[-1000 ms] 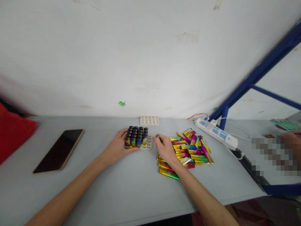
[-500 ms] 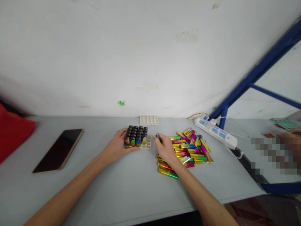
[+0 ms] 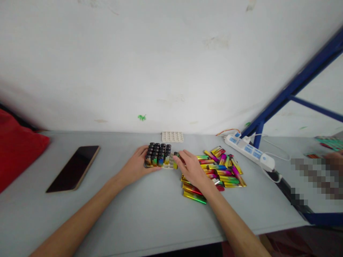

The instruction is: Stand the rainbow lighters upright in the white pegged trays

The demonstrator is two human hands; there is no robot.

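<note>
Right hand [image 3: 190,166] pinches one lighter [image 3: 175,160], upright, black top up, at the 3 o'clock end of the tray [image 3: 166,166]; can't tell if its base is seated in a cell. Left hand [image 3: 137,163] grips the tray from 9 o'clock, thumb along the near edge. Clock centered on tray, 12 toward the wall [image 3: 160,64].

Block [image 3: 158,153] of lighters stands in four columns over the tray's 9 o'clock part. Bare cells show between block and held lighter, so tray reads as mostly filled, 3 o'clock end left. Pile [image 3: 222,172] of loose lighters lies at 3 to 4 o'clock, partly hidden by right hand; probably more than this tray needs. Spare tray [image 3: 172,136] at 12, unfilled, looks not started.

Farther out: phone [image 3: 73,169] at 9, red cloth [image 3: 18,146] beyond it, power strip [image 3: 249,151] at 3, past the pile; co-worker's hand [image 3: 334,157] far out at 3, blurred.
</note>
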